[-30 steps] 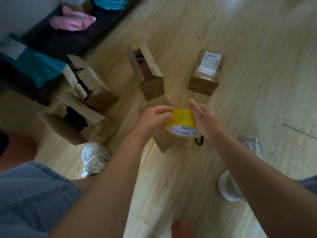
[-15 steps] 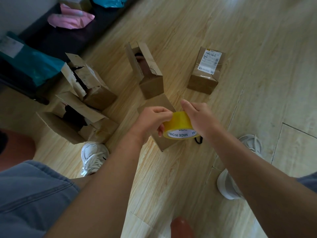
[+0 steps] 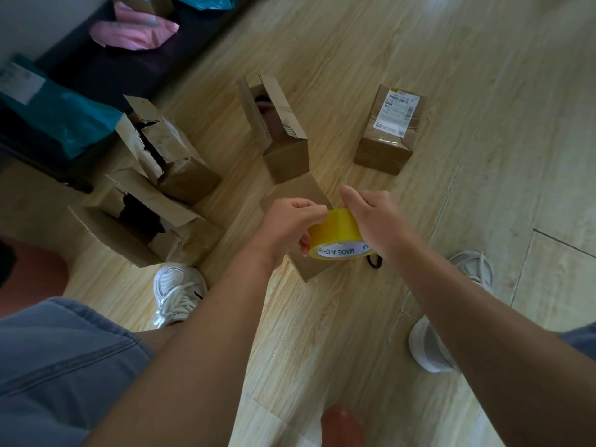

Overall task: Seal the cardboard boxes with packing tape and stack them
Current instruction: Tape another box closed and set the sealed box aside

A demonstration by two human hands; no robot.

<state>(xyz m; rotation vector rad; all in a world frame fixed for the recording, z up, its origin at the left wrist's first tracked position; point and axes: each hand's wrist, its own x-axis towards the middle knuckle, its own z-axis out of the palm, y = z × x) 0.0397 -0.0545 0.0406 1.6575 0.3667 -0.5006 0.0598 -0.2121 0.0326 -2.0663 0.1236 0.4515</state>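
Where the floor lies to the left of the left hand, torn boxes: two brown cardboard boxes stand touching each other, with ragged flaps raised and dark contents showing inside.
Left shoe: a white trainer sits below and left of the left hand, just beside the nearer torn box.
Left arm: the bare forearm runs from the lower left up toward the centre, the wrist slightly bent.
Open box: it stands upright beyond the left hand, flaps up, dark inside.
Left hand: the fingers are curled; thumb and forefinger pinch the roll's upper rim, and the lower fingers tuck under its near edge.
Plain box: it sits on the floor directly beneath both hands, brown top up and largely hidden by them; whether it is taped cannot be told.
Tape roll: yellow, it is held in the air between the two hands, with the core print "MADE IN CHINA" facing the camera; a lifted tape end cannot be made out.
Right hand: it clasps the roll's right side with the thumb straight and pointing forward; the fingers behind the roll are hidden.
Labelled box: it is closed, well beyond the right hand, with a white shipping label on top.
Right arm: the bare forearm comes in from the lower right.
Right shoe: a white trainer sits below the right hand, partly covered by the forearm.
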